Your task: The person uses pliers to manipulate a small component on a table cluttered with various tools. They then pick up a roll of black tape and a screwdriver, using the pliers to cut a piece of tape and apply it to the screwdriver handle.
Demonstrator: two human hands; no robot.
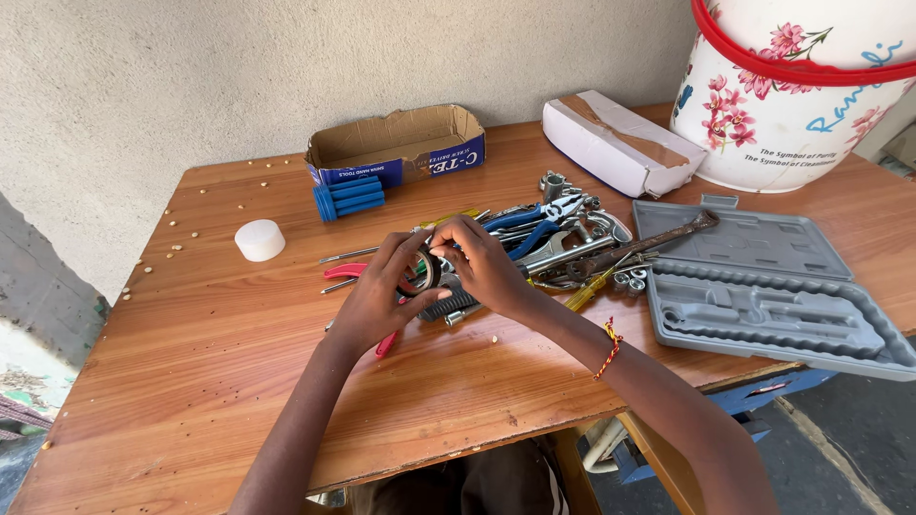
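Both forearms reach up from six o'clock; my left hand (pixel 382 291) and right hand (pixel 482 267) pinch a small round roll of tape (pixel 423 272) between them at table centre. At two o'clock the heap of loose metal hand tools (pixel 563 238) lies unsorted and the grey moulded plastic tool case (pixel 763 286) gapes empty, so I judge most work remains.

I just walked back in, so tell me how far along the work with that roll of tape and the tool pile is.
Done: the grey tool case lies open and empty, and the tools are heaped on the table. In hand: the left hand and right hand together hold a small tape roll over the heap. Left: nothing sits in the case's slots yet.
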